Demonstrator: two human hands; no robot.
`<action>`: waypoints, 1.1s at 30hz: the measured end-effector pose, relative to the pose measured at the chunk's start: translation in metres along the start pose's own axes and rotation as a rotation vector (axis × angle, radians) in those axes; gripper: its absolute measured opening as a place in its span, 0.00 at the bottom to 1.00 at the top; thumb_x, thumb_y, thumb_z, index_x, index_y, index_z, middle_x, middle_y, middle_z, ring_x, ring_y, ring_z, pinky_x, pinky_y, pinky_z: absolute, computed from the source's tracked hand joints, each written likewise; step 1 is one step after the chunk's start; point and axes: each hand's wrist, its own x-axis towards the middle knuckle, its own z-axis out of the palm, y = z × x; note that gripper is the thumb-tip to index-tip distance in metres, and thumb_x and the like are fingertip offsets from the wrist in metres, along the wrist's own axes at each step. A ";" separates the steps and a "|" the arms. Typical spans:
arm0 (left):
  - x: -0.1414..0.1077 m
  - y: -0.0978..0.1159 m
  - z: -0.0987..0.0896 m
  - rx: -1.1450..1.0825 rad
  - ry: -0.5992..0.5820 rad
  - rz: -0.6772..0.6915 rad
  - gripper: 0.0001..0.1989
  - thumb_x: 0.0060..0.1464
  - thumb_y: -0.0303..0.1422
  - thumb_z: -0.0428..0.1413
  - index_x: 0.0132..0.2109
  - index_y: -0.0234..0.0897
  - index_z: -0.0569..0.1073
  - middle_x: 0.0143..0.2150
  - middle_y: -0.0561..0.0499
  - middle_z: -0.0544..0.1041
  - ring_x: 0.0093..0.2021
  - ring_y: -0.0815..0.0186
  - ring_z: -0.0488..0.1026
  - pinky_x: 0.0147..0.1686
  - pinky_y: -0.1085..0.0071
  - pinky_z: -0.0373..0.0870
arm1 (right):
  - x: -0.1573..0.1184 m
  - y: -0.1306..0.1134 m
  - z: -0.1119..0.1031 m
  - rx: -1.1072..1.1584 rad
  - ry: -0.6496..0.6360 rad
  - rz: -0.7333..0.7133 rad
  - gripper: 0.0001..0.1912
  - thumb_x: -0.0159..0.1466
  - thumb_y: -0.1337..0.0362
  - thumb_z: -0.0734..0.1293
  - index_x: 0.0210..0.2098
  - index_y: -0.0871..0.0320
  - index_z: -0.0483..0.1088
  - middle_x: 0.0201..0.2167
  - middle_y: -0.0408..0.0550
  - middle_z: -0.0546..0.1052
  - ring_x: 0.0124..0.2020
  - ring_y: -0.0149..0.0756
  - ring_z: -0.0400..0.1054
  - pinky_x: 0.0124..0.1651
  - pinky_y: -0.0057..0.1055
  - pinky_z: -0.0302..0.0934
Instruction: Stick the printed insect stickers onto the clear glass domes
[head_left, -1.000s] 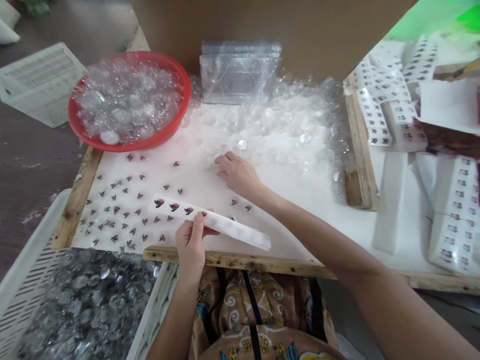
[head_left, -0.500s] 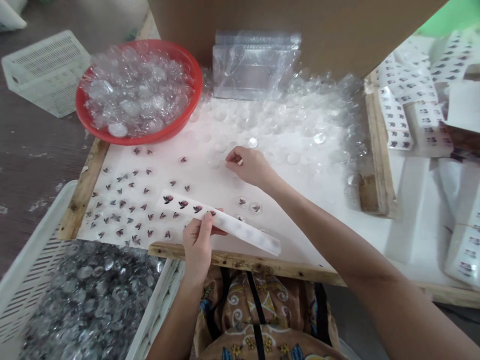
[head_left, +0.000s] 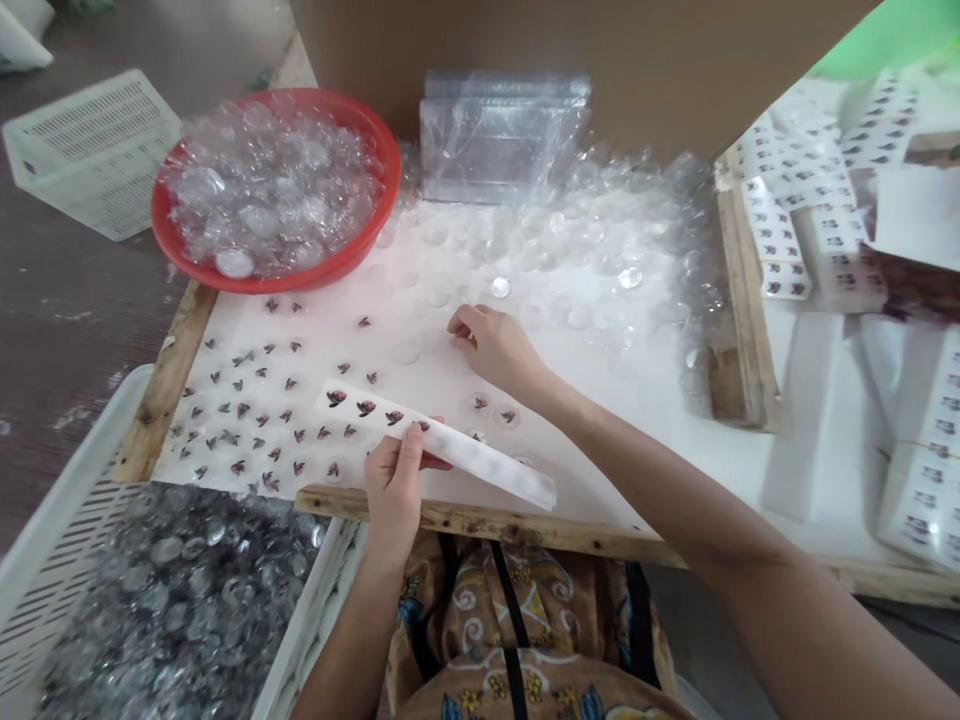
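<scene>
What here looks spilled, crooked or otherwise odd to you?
Nothing looks clearly spilled, and the printed strip in the left hand shows no visible tear. The red basin stands out: it appears to jut past the wooden edging on the left, and its clear pieces heap above the rim, so it looks somewhat precarious.

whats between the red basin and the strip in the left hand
In the head view, a few small dark red stickers on the white tabletop lie between the red basin and the strip.
</scene>
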 end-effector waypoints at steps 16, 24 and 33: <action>0.001 -0.002 0.000 -0.002 0.024 -0.001 0.22 0.56 0.50 0.59 0.37 0.33 0.81 0.36 0.44 0.84 0.27 0.62 0.80 0.28 0.69 0.79 | 0.013 -0.013 0.025 0.064 -0.118 -0.207 0.12 0.69 0.70 0.59 0.45 0.59 0.74 0.45 0.54 0.76 0.44 0.37 0.67 0.44 0.31 0.59; 0.001 0.000 0.000 0.021 0.027 -0.029 0.22 0.56 0.50 0.60 0.36 0.32 0.82 0.34 0.44 0.84 0.27 0.62 0.79 0.28 0.69 0.77 | 0.037 -0.022 -0.015 0.124 -0.501 0.124 0.18 0.62 0.55 0.70 0.20 0.58 0.71 0.23 0.46 0.77 0.26 0.32 0.69 0.33 0.29 0.58; 0.001 -0.004 -0.001 0.020 0.032 -0.010 0.21 0.56 0.49 0.59 0.36 0.33 0.82 0.33 0.44 0.84 0.28 0.62 0.79 0.27 0.69 0.77 | 0.032 -0.010 -0.028 0.049 -0.586 0.279 0.27 0.70 0.51 0.59 0.20 0.58 0.71 0.20 0.51 0.77 0.21 0.34 0.68 0.33 0.34 0.62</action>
